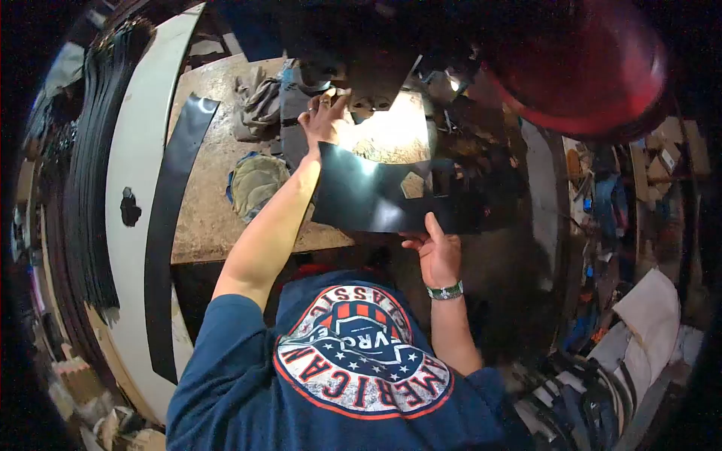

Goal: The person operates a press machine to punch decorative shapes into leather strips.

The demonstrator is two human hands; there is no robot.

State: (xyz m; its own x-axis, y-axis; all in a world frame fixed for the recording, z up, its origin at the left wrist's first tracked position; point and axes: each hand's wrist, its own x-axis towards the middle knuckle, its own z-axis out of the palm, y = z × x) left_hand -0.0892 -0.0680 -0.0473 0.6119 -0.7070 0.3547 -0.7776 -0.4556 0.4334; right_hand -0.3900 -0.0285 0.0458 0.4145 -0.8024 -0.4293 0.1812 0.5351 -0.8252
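A glossy black sheet (361,192) with a many-sided cutout and a second opening near its right end lies across the middle of the view. My right hand (440,255) holds its near edge, thumb on top and fingers partly hidden beneath. Beyond the sheet's upper left corner, my left hand (325,120) reaches out with fingers spread, beside a brightly lit surface (398,135) under a dark machine part. Whether its fingertips touch anything is hard to see. A green patterned band (446,291) circles my right wrist.
A worn wooden table (207,218) carries a round cloth item (257,186) and crumpled grey gloves or cloth (258,104). Long black strips (101,165) and a white panel (131,248) stand at the left. A red rounded object (602,75) overhangs the upper right. Cluttered shelves (662,180) line the right.
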